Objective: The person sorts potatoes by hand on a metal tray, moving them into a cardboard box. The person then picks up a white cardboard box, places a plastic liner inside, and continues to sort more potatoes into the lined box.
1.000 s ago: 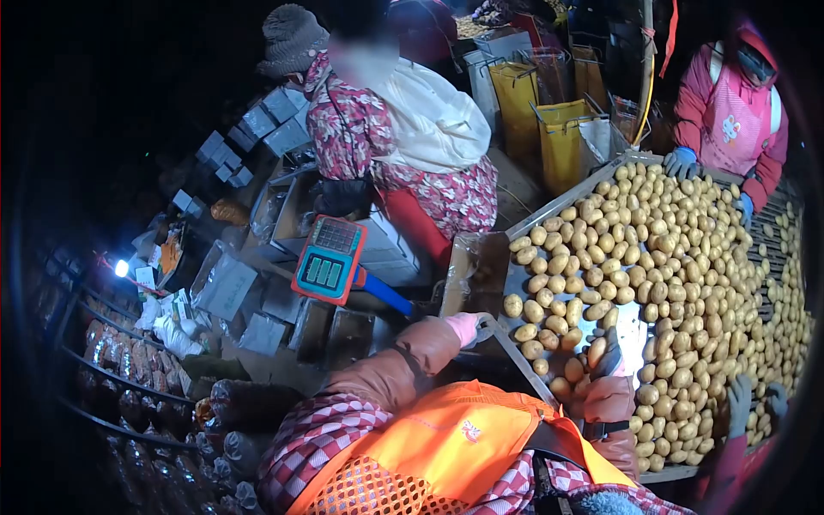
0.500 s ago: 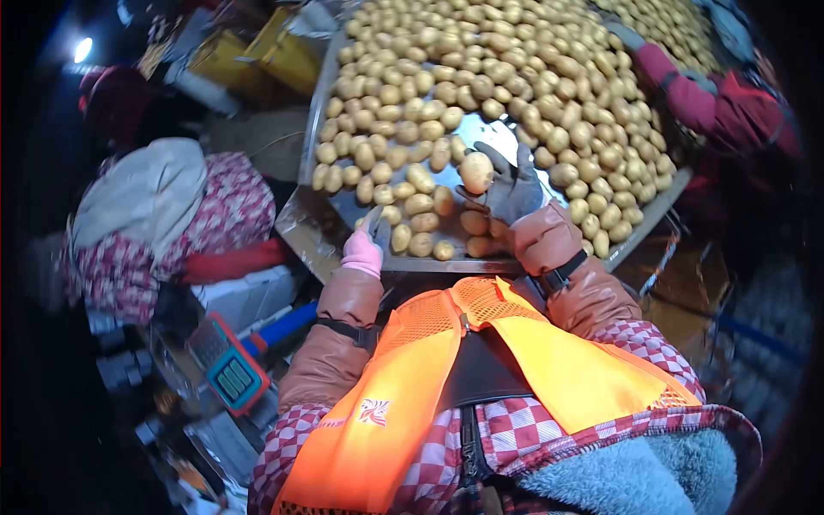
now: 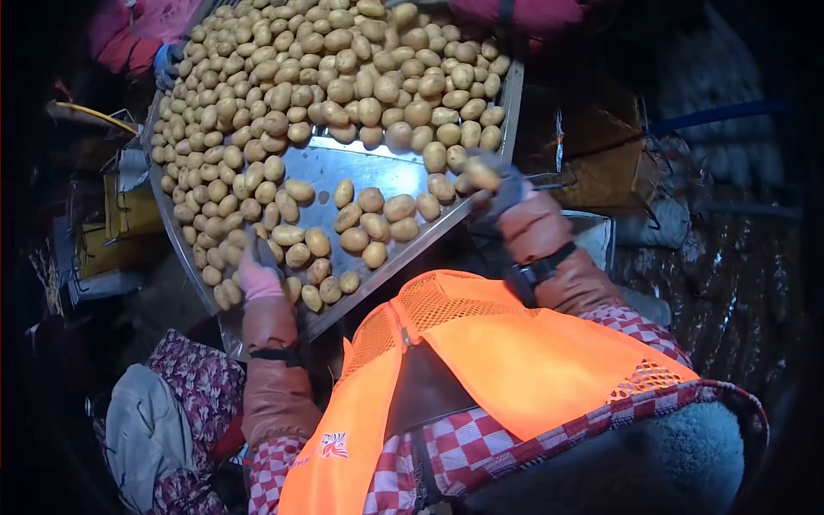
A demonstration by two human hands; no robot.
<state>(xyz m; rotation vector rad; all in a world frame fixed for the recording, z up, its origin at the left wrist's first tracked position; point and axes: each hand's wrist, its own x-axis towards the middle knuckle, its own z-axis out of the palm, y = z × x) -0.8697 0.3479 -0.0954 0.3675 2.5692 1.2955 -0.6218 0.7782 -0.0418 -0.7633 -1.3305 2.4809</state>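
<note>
My right hand [image 3: 499, 189], in a dark grey glove and smeared by motion, grips a potato [image 3: 482, 175] just past the right rim of the metal tray [image 3: 343, 176]. My left hand [image 3: 259, 270], in a pink glove with grey fingers, rests among potatoes at the tray's near left corner. Its fingers are apart, though their tips are partly hidden, and I see nothing held in them. Between the hands lies a loose group of potatoes [image 3: 375, 226] on the shiny tray surface. A large heap of potatoes [image 3: 283, 81] covers the far and left parts.
At the far left a co-worker's gloved hand [image 3: 167, 66] touches the tray edge; another person's pink sleeve [image 3: 532, 10] is at the top. Cardboard boxes [image 3: 601, 172] stand on the right. A person in patterned clothing with a grey hood [image 3: 148, 429] is at lower left.
My view has swung to the right. My right hand has carried the potato from over the tray to its right edge. My left hand stays near the tray's near left corner.
</note>
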